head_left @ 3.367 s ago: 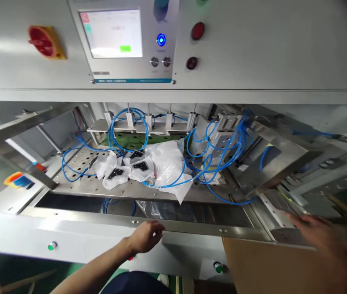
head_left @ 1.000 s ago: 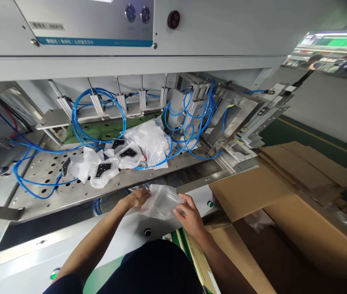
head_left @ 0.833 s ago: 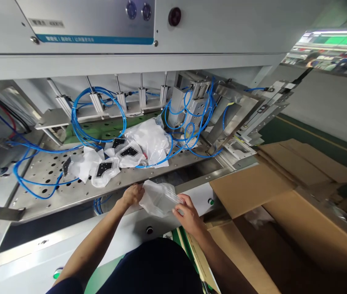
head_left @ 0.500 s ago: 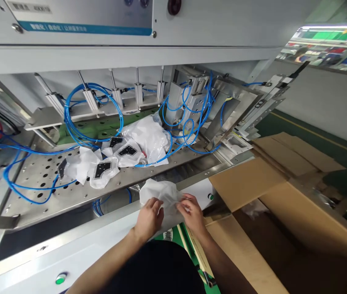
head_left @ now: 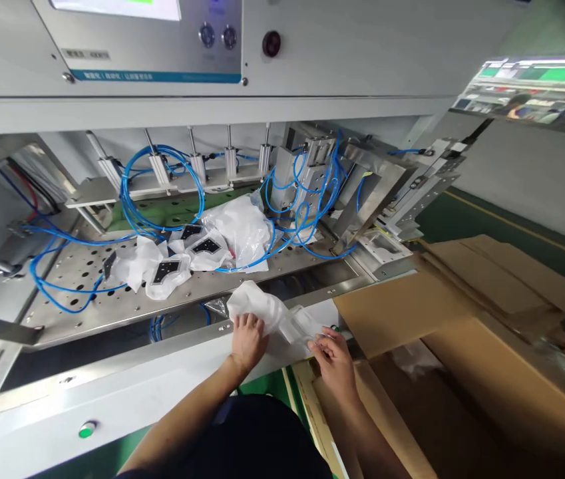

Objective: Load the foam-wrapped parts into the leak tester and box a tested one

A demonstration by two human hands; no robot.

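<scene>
A thin, whitish packing bag (head_left: 262, 307) lies over the machine's front ledge, crumpled on its left and drawn out to the right. The curled fingers of my left hand (head_left: 249, 340) are closed on its near side. My right hand (head_left: 335, 359) pinches the bag's right end between thumb and fingers. Whatever may be inside the bag is hidden. Farther back on the perforated metal bed, black plates with small holes (head_left: 166, 271) rest in similar white wrappings, beside a larger clear bag (head_left: 239, 226) full of white material.
Blue air hoses (head_left: 125, 193) loop across the bed below a row of small cylinders (head_left: 160, 169). An open cardboard box (head_left: 406, 309) stands at my right, against the ledge. A green button (head_left: 87, 430) sits on the front panel at left.
My right hand has moved right and slightly down, drawing out the bag's right end. My left hand stays on the near side of the bag. The camera view has shifted.
</scene>
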